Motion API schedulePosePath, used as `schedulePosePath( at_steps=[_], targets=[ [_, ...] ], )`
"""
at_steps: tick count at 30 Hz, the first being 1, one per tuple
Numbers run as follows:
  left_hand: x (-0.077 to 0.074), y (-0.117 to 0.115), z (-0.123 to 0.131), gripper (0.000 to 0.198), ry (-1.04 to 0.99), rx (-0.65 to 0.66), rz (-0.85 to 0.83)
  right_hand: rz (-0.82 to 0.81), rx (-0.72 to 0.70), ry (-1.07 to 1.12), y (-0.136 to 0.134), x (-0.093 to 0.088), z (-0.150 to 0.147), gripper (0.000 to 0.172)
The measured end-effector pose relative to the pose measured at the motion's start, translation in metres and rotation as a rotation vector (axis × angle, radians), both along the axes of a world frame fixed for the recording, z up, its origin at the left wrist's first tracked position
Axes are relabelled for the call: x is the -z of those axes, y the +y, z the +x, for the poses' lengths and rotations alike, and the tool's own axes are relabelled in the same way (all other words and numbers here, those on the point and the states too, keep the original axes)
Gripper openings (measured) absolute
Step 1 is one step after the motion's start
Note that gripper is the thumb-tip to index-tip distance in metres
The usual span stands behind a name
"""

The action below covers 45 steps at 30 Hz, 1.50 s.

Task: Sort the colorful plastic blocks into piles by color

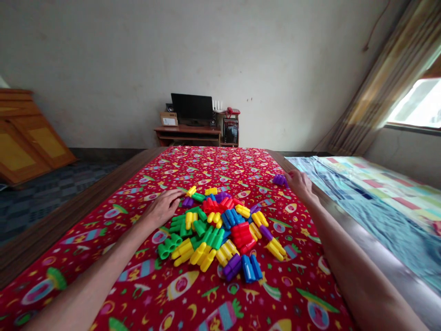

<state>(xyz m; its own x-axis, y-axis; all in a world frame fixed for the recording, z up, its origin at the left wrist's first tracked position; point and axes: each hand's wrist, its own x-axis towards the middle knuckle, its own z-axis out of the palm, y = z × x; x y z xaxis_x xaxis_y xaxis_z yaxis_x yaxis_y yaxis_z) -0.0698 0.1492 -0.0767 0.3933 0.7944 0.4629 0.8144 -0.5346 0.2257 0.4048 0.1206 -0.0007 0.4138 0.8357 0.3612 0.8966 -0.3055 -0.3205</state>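
Note:
A pile of plastic toy blocks shaped like joined tubes lies on the red patterned cloth (186,303), with green blocks (213,236), yellow blocks (203,256), red blocks (241,235) and blue blocks (251,268). At the pile's far left edge rests my left hand (165,207), fingers stretched out beside a small purple block (188,202) and a yellow block (191,191); nothing shows in its grasp. Away from the pile, near the cloth's right edge, my right hand (300,184) has its fingers closed at the end of a purple block (279,180). Its fingertips are partly hidden.
The cloth covers a dark wooden table (113,177). To the right stands a bed (372,197) with a patchwork cover. Beyond the table's far end are a desk (188,131), a black monitor (192,107) and a red telephone (233,111). A wooden cabinet (27,133) is at left.

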Motion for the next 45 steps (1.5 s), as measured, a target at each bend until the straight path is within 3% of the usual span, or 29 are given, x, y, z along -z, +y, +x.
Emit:
schedulePosePath(
  at_steps=[2, 5, 10, 13, 19, 23, 28, 33, 40, 42, 45],
  targets=[
    [0.000, 0.000, 0.000, 0.047, -0.007, 0.001, 0.001, 0.069, -0.086, -0.022, -0.001, -0.011, -0.019, 0.031],
    [0.001, 0.000, 0.001, 0.047, -0.021, -0.002, 0.006, 0.105, -0.408, 0.048, -0.004, -0.018, -0.062, 0.028],
    [0.001, 0.000, 0.001, 0.044, -0.021, -0.012, 0.007, -0.068, -0.996, 0.278, -0.011, 0.009, -0.140, 0.034],
    [0.002, 0.000, 0.001, 0.044, -0.026, -0.013, 0.009, -0.152, -1.140, 0.384, -0.010, 0.027, -0.156, 0.035],
    [0.003, 0.000, 0.003, 0.046, -0.056, 0.001, 0.035, -0.309, -1.072, 0.816, -0.003, 0.034, -0.145, 0.027],
    [0.003, 0.000, 0.002, 0.045, -0.054, 0.008, 0.029, -0.288, -1.010, 0.869, -0.003, 0.036, -0.148, 0.018],
    [0.003, 0.001, 0.002, 0.042, -0.059, -0.001, 0.029, -0.266, -0.911, 0.708, -0.004, 0.037, -0.155, 0.043],
    [0.003, 0.000, 0.002, 0.042, -0.054, -0.005, 0.030, -0.239, -0.993, 0.468, -0.009, 0.032, -0.157, 0.025],
    [0.002, 0.000, 0.002, 0.047, -0.035, 0.001, 0.038, -0.142, -0.787, 0.339, -0.009, 0.034, -0.154, 0.025],
    [0.002, 0.000, 0.002, 0.046, -0.035, -0.002, 0.036, -0.122, -0.832, 0.273, -0.010, 0.032, -0.154, 0.028],
    [0.002, 0.001, 0.002, 0.045, -0.037, -0.004, 0.032, -0.191, -1.032, 0.133, -0.012, 0.027, -0.154, 0.024]
  ],
)
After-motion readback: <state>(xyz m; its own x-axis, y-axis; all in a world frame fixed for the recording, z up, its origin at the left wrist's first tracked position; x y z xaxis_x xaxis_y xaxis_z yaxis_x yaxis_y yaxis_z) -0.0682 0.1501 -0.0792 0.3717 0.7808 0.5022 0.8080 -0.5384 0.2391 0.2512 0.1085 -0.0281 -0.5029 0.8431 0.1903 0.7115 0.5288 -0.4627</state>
